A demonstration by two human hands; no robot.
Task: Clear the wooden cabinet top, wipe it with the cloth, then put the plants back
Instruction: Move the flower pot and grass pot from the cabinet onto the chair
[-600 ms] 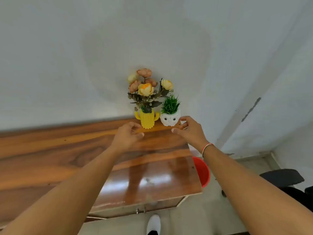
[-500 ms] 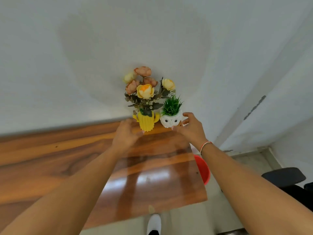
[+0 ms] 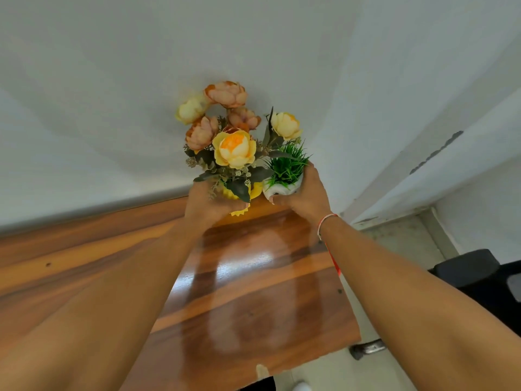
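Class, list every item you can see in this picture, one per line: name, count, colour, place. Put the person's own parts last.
Flower pot: one, yellow, far end of the cabinet top, mostly covered by the left hand.
Flowers: one bunch, yellow and peach, in the flower pot.
Grass pot: one, white with green grass, right of the flower pot.
Cabinet top: one, glossy brown wood, foreground.
Wall: white, behind.
Chair: one, black, right edge.
Wrist thread: one, red and white, right wrist.
Left hand: wrapped round the flower pot.
Right hand: wrapped round the grass pot.
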